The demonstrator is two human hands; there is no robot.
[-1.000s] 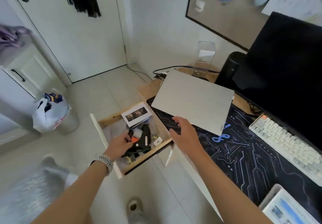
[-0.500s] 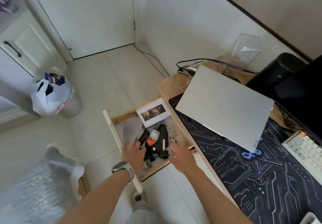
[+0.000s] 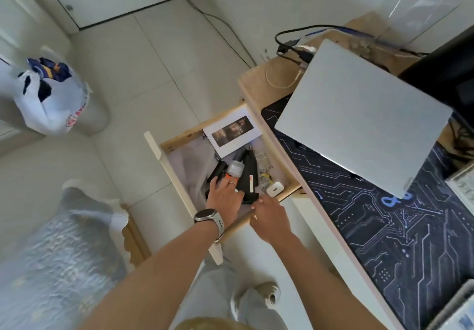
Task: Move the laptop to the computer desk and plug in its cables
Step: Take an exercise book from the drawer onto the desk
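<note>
The closed silver laptop [image 3: 359,116] lies flat on the wooden computer desk [image 3: 259,83], partly over a dark circuit-print mat [image 3: 384,227]. Black cables [image 3: 289,44] lie loose at the desk's far corner, beside the laptop's far edge. Left of the desk, a drawer [image 3: 164,165] stands pulled out. My left hand [image 3: 224,198], with a watch on its wrist, lies over black items [image 3: 248,173] inside the drawer. My right hand [image 3: 269,216] reaches over the drawer's near wall, fingertips at the same black items. A small white charger block [image 3: 275,189] sits just beyond the right fingers.
A white booklet [image 3: 232,134] lies at the drawer's far end. A black monitor [image 3: 448,68] stands right of the laptop, with a keyboard's edge [image 3: 461,186] below it. A full white bag [image 3: 48,98] sits on the tiled floor at left.
My right hand has left the laptop's edge and gone down into the drawer beside the left hand. My view has tilted downward. The laptop has stayed put.
</note>
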